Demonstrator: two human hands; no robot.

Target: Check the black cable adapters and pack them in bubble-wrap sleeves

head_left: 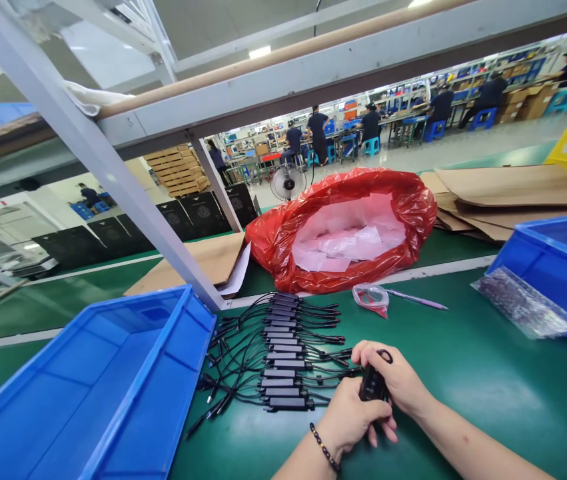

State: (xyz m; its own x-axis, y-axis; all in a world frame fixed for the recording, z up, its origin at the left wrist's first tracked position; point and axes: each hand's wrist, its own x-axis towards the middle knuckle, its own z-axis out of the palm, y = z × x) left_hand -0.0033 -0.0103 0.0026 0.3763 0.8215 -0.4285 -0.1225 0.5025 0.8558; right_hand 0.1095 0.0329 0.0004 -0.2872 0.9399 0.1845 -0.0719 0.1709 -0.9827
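Both of my hands are closed around a small black device (373,385) with a black loop at its upper end. My left hand (350,413), with a beaded bracelet at the wrist, grips its lower part. My right hand (399,375) holds the upper end, fingers curled over the top. Part of the device is hidden by the fingers. Just left of my hands, a row of several slim black cable modules (283,363) lies on the green table (463,373). Their black cables (236,363) spread to both sides, some tangled on the left.
A blue bin (88,373) stands at the left, another blue bin (553,247) at the right with a silvery bag (528,303) against it. Behind are a red plastic bag (273,247) holding white sheets, a pen (418,299), a small clear bag (370,299) and cardboard (523,187).
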